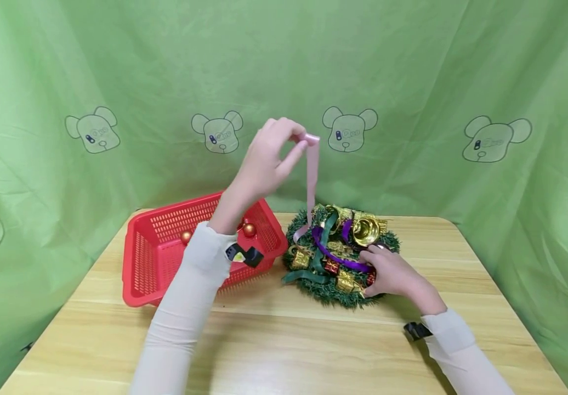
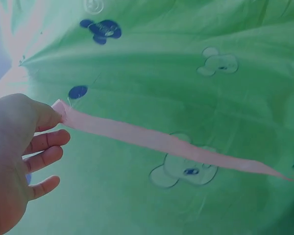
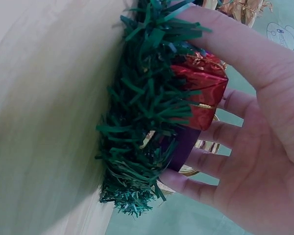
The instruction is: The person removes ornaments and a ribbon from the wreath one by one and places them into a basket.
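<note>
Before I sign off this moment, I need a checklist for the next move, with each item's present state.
1. Left-hand grip pinching the pale pink satin ribbon: ok, near its top.
2. Pink ribbon fully laid down: not ok, much of it hangs in the air.
3. Pink ribbon's lower part fastened to the round green tinsel wreath: cannot tell.
4. Right-hand grip touching the wreath: ok, at its right side; firmness cannot tell.
5. Wreath resting on the light wooden table: ok.
6. Rectangular red plastic basket emptied: not ok, shiny reddish-gold balls lie inside.
</note>
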{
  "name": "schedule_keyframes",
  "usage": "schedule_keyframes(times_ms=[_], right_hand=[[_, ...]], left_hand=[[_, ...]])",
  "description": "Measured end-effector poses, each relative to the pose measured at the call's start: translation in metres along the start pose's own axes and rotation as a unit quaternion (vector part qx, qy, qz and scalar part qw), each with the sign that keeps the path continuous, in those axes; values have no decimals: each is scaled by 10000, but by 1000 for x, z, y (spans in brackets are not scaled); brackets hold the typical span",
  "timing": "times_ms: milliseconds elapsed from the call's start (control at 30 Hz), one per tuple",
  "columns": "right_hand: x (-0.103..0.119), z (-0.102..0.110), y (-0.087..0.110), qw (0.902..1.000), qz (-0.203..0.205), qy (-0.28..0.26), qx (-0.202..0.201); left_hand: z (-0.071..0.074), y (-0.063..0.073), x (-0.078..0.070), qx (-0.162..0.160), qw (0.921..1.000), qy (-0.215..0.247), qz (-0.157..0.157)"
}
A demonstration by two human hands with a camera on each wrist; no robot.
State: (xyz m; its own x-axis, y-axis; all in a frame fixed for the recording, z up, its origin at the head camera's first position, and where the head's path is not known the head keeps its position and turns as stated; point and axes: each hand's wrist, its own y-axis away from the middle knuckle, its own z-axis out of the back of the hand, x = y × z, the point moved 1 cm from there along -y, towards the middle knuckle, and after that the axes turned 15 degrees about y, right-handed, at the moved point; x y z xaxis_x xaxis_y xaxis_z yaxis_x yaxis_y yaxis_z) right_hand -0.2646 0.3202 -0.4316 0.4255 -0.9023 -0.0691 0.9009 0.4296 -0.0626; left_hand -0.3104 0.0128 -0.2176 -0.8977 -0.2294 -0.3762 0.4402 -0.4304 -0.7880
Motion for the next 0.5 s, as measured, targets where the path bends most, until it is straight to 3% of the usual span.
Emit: schedule_keyframes(times_ms=[300, 500], right_hand=[[-1, 1, 3, 10000, 20, -7, -51], [-1, 0, 3, 10000, 23, -40, -43]], left_hand=[[39, -13, -4, -385, 9982, 206, 410], [61, -27, -13, -612, 9976, 82, 315]])
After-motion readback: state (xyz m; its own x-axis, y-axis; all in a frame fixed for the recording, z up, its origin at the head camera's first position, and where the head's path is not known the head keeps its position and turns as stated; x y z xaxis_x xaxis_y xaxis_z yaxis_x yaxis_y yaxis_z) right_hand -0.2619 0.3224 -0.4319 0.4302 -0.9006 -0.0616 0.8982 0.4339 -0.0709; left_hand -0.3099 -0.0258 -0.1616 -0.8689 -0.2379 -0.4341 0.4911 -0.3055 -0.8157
